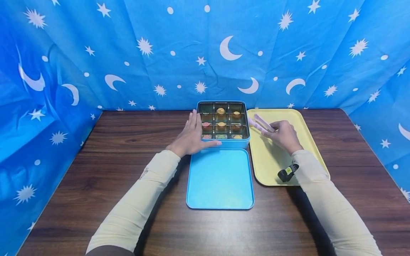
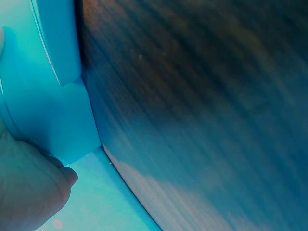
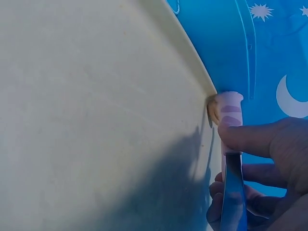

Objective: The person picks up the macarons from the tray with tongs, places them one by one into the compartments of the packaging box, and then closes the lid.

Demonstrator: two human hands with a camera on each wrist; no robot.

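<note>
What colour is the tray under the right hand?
The tray is pale yellow; the head view shows it best.

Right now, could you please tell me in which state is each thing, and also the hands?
tin: open, biscuits inside
lid: off the tin, lying flat
tray: flat, beside the tin
tongs: in the right hand; whether they grip anything, hard to tell
left hand: spread, against the tin's side
right hand: holding the tongs
</note>
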